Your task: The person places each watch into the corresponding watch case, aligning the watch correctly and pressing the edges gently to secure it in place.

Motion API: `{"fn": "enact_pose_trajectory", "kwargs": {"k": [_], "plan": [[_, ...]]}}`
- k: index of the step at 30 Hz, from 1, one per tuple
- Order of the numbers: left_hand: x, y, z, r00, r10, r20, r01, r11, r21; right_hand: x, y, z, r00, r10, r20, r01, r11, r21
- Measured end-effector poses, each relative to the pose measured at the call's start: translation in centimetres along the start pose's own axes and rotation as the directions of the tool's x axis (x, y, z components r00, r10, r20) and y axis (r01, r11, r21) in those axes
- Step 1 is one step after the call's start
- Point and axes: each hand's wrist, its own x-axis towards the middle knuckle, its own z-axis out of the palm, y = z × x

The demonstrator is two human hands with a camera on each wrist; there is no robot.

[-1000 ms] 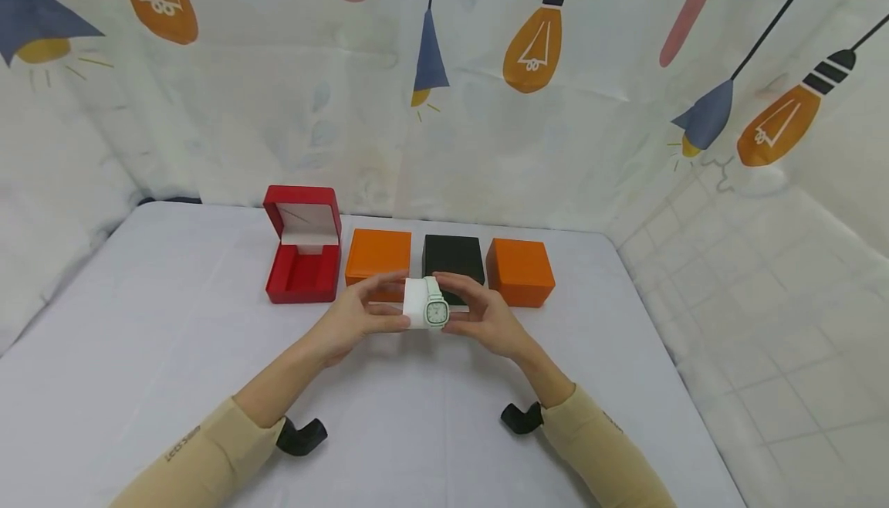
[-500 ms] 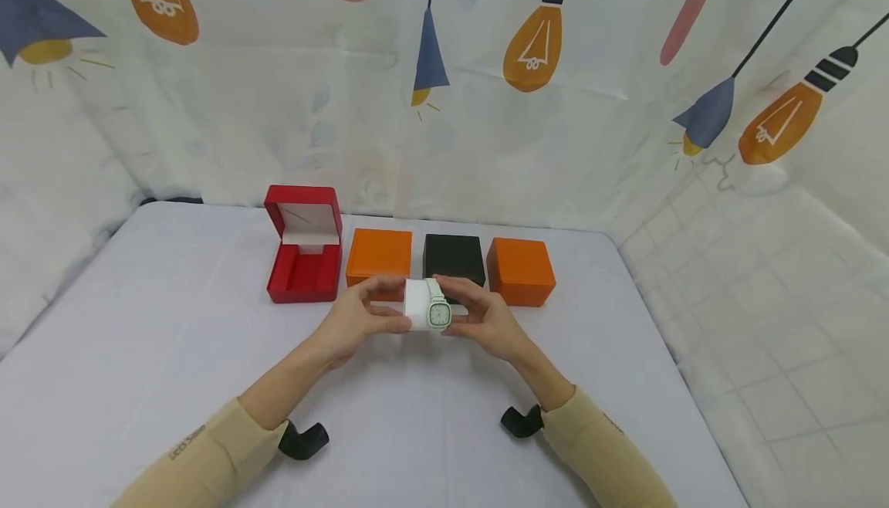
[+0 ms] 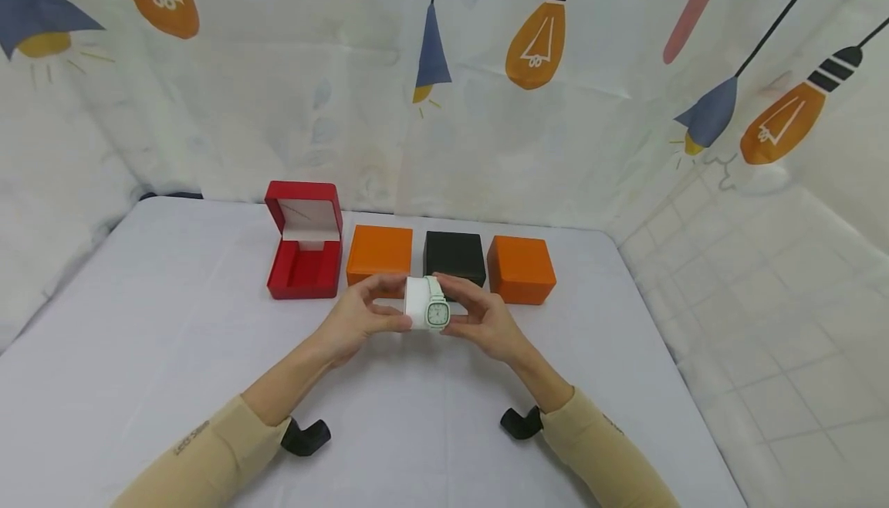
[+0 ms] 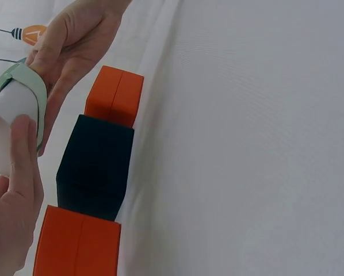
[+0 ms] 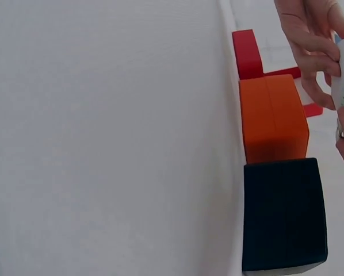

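Note:
Between both hands is a pale green wristwatch strapped round a white cushion, its square dial facing the person. My left hand grips the cushion's left end, thumb at the front low corner and fingers behind the top. My right hand pinches the watch side, fingers over the top and thumb by the dial. In the left wrist view the strap loops round the cushion, with left fingertips pressed on the cushion's end. Behind the hands stands a dark green box, its lower front partly covered by the right fingers.
A red watch box stands open at the back left, lid up, with a red-lined hollow. One orange box is left of the dark box, another orange box right of it. A white cloth covers the table; a patterned curtain hangs behind.
Both hands keep their hold on the watch and cushion, almost still. The whole head view has shifted slightly upward; the boxes stay where they were.

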Motion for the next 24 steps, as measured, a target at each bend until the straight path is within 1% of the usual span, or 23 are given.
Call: {"fn": "enact_pose_trajectory", "kwargs": {"k": [6, 12, 17, 24], "plan": [[0.09, 0.56, -0.14, 1.000, 0.011, 0.019, -0.011, 1.000, -0.006, 0.27, 0.22, 0.09, 0.999, -0.047, -0.024, 0.048, 0.998, 0.034], [0.14, 0.90, -0.35, 0.999, 0.019, 0.038, -0.019, 1.000, -0.022, 0.38, 0.25, -0.06, 0.999, -0.047, -0.027, 0.048, 0.998, 0.046], [0.04, 0.90, -0.41, 0.999, -0.003, 0.042, 0.004, 1.000, -0.029, 0.28, 0.25, -0.15, 0.999, -0.027, -0.031, 0.029, 0.999, 0.034], [-0.26, 0.73, -0.38, 0.998, -0.061, 0.032, 0.063, 0.996, -0.057, 0.15, 0.38, -0.11, 0.999, 0.011, -0.040, -0.011, 1.000, 0.013]]}}
